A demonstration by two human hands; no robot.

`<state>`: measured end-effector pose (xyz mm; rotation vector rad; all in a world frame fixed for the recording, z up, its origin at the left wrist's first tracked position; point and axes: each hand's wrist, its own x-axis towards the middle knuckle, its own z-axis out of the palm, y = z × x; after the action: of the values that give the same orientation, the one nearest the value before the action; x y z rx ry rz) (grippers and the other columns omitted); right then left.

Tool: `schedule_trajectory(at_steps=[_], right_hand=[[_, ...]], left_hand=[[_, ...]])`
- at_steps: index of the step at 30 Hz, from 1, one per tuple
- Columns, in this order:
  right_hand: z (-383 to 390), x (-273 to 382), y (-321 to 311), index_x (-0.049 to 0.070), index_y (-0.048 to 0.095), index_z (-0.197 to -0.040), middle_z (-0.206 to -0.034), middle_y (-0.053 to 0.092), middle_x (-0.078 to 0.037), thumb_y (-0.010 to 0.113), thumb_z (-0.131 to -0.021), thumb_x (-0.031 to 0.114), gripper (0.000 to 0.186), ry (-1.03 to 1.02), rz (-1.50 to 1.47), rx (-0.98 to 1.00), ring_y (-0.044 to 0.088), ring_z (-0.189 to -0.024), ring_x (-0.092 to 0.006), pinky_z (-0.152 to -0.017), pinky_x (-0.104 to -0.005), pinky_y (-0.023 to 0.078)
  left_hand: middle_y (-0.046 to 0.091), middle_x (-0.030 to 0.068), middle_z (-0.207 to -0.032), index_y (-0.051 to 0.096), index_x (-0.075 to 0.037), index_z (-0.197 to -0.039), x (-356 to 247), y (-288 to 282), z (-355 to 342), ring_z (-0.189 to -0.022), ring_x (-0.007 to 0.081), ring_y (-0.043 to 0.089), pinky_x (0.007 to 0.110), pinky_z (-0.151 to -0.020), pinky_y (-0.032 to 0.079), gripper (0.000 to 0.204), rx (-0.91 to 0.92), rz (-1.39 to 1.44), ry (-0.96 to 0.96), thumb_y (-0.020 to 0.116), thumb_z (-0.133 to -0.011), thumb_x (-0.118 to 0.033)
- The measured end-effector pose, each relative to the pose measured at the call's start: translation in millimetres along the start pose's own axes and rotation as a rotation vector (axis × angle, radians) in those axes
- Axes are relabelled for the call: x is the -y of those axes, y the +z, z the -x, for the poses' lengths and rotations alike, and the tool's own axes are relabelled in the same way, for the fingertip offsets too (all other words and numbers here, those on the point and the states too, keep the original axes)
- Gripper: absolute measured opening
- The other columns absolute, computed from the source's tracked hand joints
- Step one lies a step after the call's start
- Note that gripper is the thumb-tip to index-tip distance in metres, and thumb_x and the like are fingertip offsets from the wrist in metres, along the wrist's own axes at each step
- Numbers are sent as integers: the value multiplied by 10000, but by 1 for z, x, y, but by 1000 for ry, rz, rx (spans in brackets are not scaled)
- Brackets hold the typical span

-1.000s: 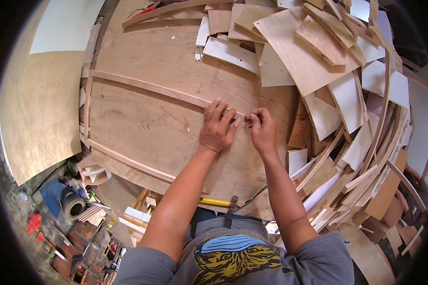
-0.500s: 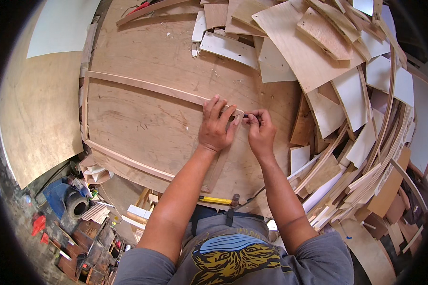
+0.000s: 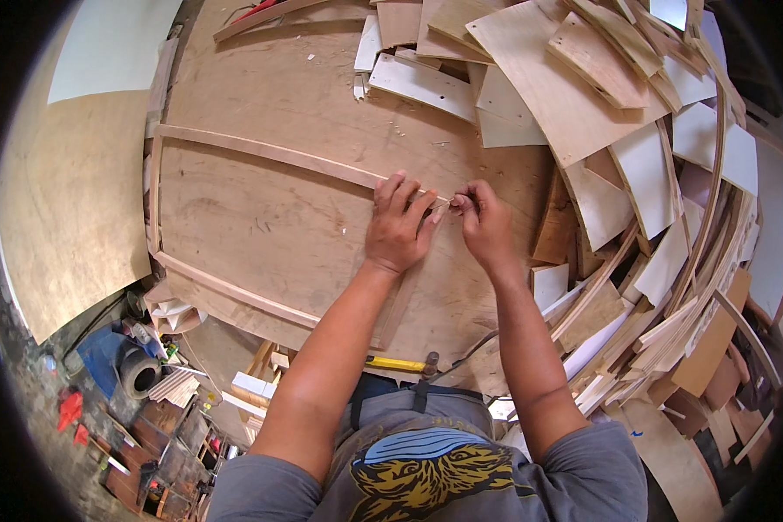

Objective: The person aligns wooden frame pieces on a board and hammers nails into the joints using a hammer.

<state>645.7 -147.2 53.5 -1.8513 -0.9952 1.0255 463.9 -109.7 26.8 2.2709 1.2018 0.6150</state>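
A rectangular frame of thin wooden strips (image 3: 270, 155) lies flat on a plywood-topped table. My left hand (image 3: 398, 228) grips it near the far right corner, fingers over the far strip and thumb by the joint. Just right of that corner, my right hand (image 3: 487, 224) is closed in a pinch with its fingertips at the frame's end. Whatever is between those fingertips is too small and covered to name. A hammer (image 3: 400, 363) with a yellow handle lies at the table's near edge, close to my waist.
Plywood and white board offcuts (image 3: 574, 87) are heaped at the far right, with long strips (image 3: 670, 322) stacked along the right side. A large plywood sheet (image 3: 74, 200) stands at the left. Below it, a tyre (image 3: 141, 376) and scrap lie on the floor.
My right hand has shifted slightly up and right at the corner. The dark piece seen at its fingertips before is now hidden. My left hand stays on the frame.
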Motion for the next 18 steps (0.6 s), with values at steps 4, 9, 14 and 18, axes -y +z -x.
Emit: schedule_trajectory(at_steps=[4,9,14,18], right_hand=[[-28,12,-12,-13,630,-1004,-935,703,-194,653,-950,-37,64,-286,300,180,710,-843,-373,-745,-429,553],[-39,15,-13,14,642,-989,-972,680,-196,674,-926,10,71,-260,343,255,665,-926,-439,-771,-496,533],[-39,16,-13,31,660,-994,-984,685,-191,683,-936,57,68,-256,384,274,667,-955,-444,-786,-524,532],[-41,15,-13,49,677,-996,-991,693,-172,691,-934,72,68,-271,398,289,675,-955,-429,-786,-514,541]], left_hand=[[593,115,-1362,710,-153,-1293,-1,1,1,-1448,373,444,567,-1244,290,394,-6,-6,-1,724,-926,-296],[603,124,-1352,724,-143,-1272,0,4,2,-1439,375,454,577,-1241,286,383,-8,3,-6,731,-916,-284],[615,130,-1342,740,-137,-1252,-1,3,2,-1434,377,459,585,-1239,281,371,-20,14,-7,739,-905,-270],[594,128,-1346,710,-150,-1289,-2,1,0,-1436,377,458,567,-1245,288,389,-16,-7,2,721,-929,-296]])
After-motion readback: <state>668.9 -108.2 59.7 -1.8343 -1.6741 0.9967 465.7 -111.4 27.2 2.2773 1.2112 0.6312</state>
